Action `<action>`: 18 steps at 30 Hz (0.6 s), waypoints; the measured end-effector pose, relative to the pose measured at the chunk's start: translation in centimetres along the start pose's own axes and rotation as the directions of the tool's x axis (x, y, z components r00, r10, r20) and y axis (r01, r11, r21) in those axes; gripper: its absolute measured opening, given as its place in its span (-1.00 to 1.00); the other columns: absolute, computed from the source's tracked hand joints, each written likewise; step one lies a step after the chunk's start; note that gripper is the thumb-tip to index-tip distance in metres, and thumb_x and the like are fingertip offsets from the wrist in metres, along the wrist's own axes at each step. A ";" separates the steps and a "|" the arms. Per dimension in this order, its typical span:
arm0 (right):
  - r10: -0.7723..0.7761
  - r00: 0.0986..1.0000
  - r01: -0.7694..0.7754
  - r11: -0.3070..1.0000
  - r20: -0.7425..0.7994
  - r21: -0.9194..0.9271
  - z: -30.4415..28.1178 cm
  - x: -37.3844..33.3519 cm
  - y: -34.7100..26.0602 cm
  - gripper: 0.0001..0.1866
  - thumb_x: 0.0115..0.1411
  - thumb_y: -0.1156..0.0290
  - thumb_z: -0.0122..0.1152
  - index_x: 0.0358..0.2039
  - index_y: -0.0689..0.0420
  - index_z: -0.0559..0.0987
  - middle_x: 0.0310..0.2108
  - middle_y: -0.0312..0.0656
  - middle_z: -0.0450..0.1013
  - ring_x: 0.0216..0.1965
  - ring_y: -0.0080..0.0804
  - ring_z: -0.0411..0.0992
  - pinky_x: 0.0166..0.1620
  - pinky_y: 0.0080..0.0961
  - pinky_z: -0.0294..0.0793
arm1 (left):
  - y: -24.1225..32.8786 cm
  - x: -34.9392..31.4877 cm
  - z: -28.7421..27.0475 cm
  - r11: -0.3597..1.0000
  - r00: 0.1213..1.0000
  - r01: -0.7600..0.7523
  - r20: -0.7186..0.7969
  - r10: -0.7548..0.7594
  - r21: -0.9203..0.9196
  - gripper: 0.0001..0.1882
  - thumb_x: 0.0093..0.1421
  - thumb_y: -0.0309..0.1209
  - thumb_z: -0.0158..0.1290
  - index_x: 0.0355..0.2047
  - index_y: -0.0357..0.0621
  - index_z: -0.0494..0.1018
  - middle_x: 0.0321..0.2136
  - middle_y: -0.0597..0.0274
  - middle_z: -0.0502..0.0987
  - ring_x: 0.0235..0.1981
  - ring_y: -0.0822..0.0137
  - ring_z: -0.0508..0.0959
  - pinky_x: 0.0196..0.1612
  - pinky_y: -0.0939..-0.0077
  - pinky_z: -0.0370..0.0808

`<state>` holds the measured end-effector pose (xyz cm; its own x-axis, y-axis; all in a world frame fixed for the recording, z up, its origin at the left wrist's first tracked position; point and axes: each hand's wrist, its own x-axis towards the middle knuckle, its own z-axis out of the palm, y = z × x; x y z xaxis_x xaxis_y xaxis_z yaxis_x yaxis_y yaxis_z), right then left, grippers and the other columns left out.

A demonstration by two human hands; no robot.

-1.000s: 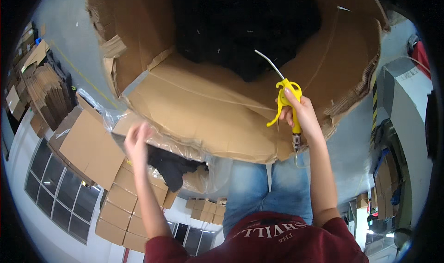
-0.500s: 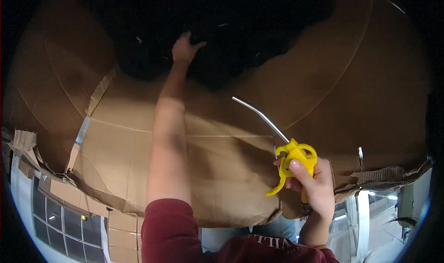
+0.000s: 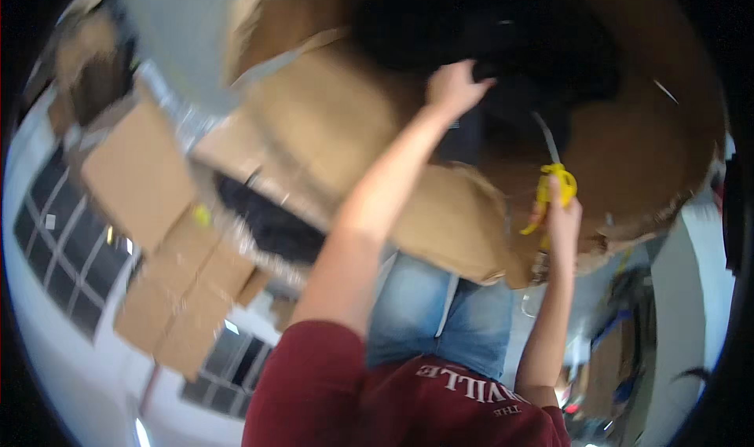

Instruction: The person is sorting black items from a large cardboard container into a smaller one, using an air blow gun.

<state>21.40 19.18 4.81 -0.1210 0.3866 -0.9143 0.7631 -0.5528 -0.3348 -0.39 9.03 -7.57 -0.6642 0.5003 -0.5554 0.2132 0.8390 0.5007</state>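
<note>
In my right hand point(image 3: 562, 223) is a yellow air blow gun point(image 3: 561, 184), my fingers closed round its body. Its thin bent metal nozzle point(image 3: 548, 139) points up and away, toward the dark pile. My left hand point(image 3: 455, 91) reaches into the large cardboard box point(image 3: 338, 125), fingers curled on a piece of black cloth point(image 3: 465, 142) that hangs below the hand. More black material point(image 3: 542, 38) fills the far part of the box. Its separate pieces blend together in the dark, and motion blurs the picture.
Stacked cardboard boxes point(image 3: 169, 290) stand at the left, beside a dark window grid point(image 3: 67, 250). Another open carton with black contents point(image 3: 267, 215) lies left of my forearm. The big box's torn near edge point(image 3: 491, 270) is close to my legs.
My view has swung, bringing in more of the room at the left. My left hand has closed on black cloth and drawn it nearer. The blow gun stays in my right hand.
</note>
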 end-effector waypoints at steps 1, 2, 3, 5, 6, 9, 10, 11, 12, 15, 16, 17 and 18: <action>0.006 0.996 -0.005 1.000 0.094 -0.010 -0.6 -0.7 -0.5 -0.60 0.19 0.03 0.04 -0.42 0.17 0.45 -0.73 -0.30 0.34 -0.73 -0.60 0.32 -0.66 -0.65 0.28 | 1.0 -0.8 -0.6 0.994 0.995 0.095 0.041 -0.093 -0.058 -0.51 -0.08 -0.10 0.16 -0.23 -0.21 0.50 -0.38 -0.04 0.55 -0.28 0.00 0.53 -0.20 0.18 0.47; 0.018 0.972 -0.002 0.998 0.233 -0.067 0.0 -1.5 -1.4 -0.59 0.19 0.02 0.04 -0.40 0.17 0.44 -0.72 -0.31 0.33 -0.74 -0.61 0.30 -0.67 -0.67 0.25 | -0.4 -1.3 -0.4 0.990 0.978 0.124 -0.162 -0.133 -0.065 -0.52 -0.07 -0.04 0.15 -0.32 -0.22 0.50 -0.42 -0.06 0.54 -0.31 -0.04 0.52 -0.22 0.19 0.46; 0.084 0.943 -0.029 0.985 0.322 -0.173 -0.1 -1.6 -2.1 -0.59 0.19 0.01 0.04 -0.40 0.17 0.44 -0.73 -0.30 0.33 -0.75 -0.61 0.29 -0.67 -0.67 0.24 | -1.0 -1.7 -0.6 0.969 0.957 0.182 -0.196 -0.214 -0.169 -0.55 -0.07 -0.06 0.15 -0.32 -0.19 0.52 -0.43 -0.06 0.55 -0.32 -0.02 0.53 -0.22 0.21 0.46; -0.113 0.987 0.127 0.985 0.112 -0.120 -1.0 -0.8 0.2 -0.60 0.19 0.02 0.04 -0.39 0.16 0.44 -0.74 -0.31 0.33 -0.76 -0.61 0.30 -0.69 -0.68 0.22 | -1.4 -3.7 -1.2 0.929 0.929 0.226 -0.222 -0.296 -0.293 -0.53 -0.07 -0.03 0.15 -0.31 -0.17 0.52 -0.43 -0.04 0.55 -0.32 0.00 0.54 -0.23 0.22 0.46; -0.154 0.987 0.157 0.985 0.054 -0.077 -1.0 -1.1 -0.4 -0.62 0.18 0.04 0.06 -0.40 0.15 0.45 -0.74 -0.32 0.33 -0.76 -0.60 0.31 -0.70 -0.67 0.21 | -1.7 -4.6 -1.9 0.901 0.916 0.237 -0.226 -0.332 -0.363 -0.51 -0.06 -0.01 0.15 -0.30 -0.17 0.52 -0.44 -0.03 0.55 -0.32 0.00 0.54 -0.24 0.23 0.46; 0.083 0.928 0.043 0.944 0.363 -0.326 -1.6 -3.1 -2.1 -0.62 0.17 0.04 0.08 -0.44 0.15 0.45 -0.73 -0.32 0.33 -0.77 -0.59 0.29 -0.69 -0.66 0.23 | -0.5 -6.8 -2.6 0.866 0.869 0.336 -0.232 -0.437 -0.370 -0.47 -0.01 0.07 0.08 -0.25 -0.15 0.52 -0.39 -0.02 0.56 -0.30 0.01 0.54 -0.24 0.26 0.46; 0.087 0.928 0.021 0.959 0.363 -0.282 -1.0 -4.1 -2.5 -0.60 0.16 0.03 0.10 -0.46 0.16 0.46 -0.72 -0.32 0.33 -0.76 -0.60 0.29 -0.68 -0.64 0.25 | -1.3 -7.2 -2.7 0.851 0.851 0.325 -0.266 -0.454 -0.411 -0.43 -0.02 0.11 0.08 -0.22 -0.13 0.51 -0.36 -0.04 0.56 -0.27 0.01 0.54 -0.22 0.26 0.46; -0.062 0.967 0.131 0.952 0.247 -0.275 -1.6 -3.3 -1.7 -0.60 0.15 0.03 0.10 -0.48 0.16 0.47 -0.71 -0.33 0.33 -0.73 -0.63 0.28 -0.66 -0.64 0.25 | -0.5 -7.5 -2.5 0.856 0.845 0.329 -0.281 -0.456 -0.399 -0.47 -0.01 0.09 0.06 -0.25 -0.11 0.52 -0.40 -0.05 0.56 -0.29 -0.03 0.54 -0.21 0.18 0.45; -0.135 0.982 0.160 0.967 0.132 -0.198 -1.9 -3.1 -1.4 -0.59 0.15 0.02 0.10 -0.47 0.17 0.49 -0.69 -0.36 0.34 -0.71 -0.64 0.28 -0.64 -0.64 0.24 | -0.1 -7.9 -2.6 0.858 0.828 0.339 -0.311 -0.467 -0.385 -0.43 0.00 0.12 0.04 -0.26 -0.14 0.52 -0.40 -0.06 0.56 -0.30 -0.02 0.55 -0.21 0.19 0.44; 0.061 0.883 0.136 0.916 0.465 -0.377 -1.3 -4.3 -2.9 -0.58 0.13 0.03 0.13 -0.44 0.20 0.50 -0.66 -0.34 0.36 -0.71 -0.59 0.30 -0.63 -0.62 0.24 | -1.7 -8.3 -3.5 0.759 0.758 0.446 -0.250 -0.602 -0.474 -0.39 0.01 0.16 0.02 -0.36 -0.22 0.55 -0.45 -0.11 0.55 -0.30 -0.03 0.55 -0.21 0.19 0.43; 0.105 0.874 0.072 0.938 0.475 -0.339 -1.0 -5.4 -4.2 -0.58 0.12 0.04 0.15 -0.42 0.21 0.50 -0.66 -0.33 0.36 -0.72 -0.58 0.31 -0.64 -0.61 0.25 | -1.3 -8.0 -3.5 0.755 0.728 0.477 -0.280 -0.626 -0.450 -0.39 0.00 0.15 0.03 -0.37 -0.24 0.55 -0.46 -0.10 0.56 -0.30 -0.02 0.55 -0.21 0.21 0.43; 0.104 0.889 0.063 0.937 0.446 -0.343 -1.5 -5.2 -4.1 -0.58 0.12 0.04 0.15 -0.42 0.21 0.50 -0.66 -0.33 0.36 -0.72 -0.58 0.31 -0.64 -0.61 0.25 | -0.7 -7.9 -3.4 0.719 0.752 0.459 -0.204 -0.627 -0.521 -0.36 -0.03 0.14 0.08 -0.34 -0.31 0.54 -0.41 -0.11 0.56 -0.27 0.03 0.55 -0.15 0.32 0.41; 0.005 0.934 0.091 0.963 0.356 -0.254 -1.5 -4.9 -4.0 -0.59 0.12 0.04 0.15 -0.42 0.21 0.50 -0.67 -0.33 0.36 -0.72 -0.58 0.31 -0.64 -0.60 0.27 | -0.9 -7.6 -3.3 0.728 0.762 0.421 -0.224 -0.607 -0.541 -0.41 -0.01 0.09 0.09 -0.33 -0.29 0.54 -0.41 -0.09 0.57 -0.29 0.05 0.56 -0.17 0.32 0.41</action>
<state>19.93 20.63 10.97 -0.3351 0.0956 -0.9373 0.8848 -0.3098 -0.3480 2.08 3.81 -1.58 -0.7963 -0.1760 -0.5787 -0.5121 0.7053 0.4902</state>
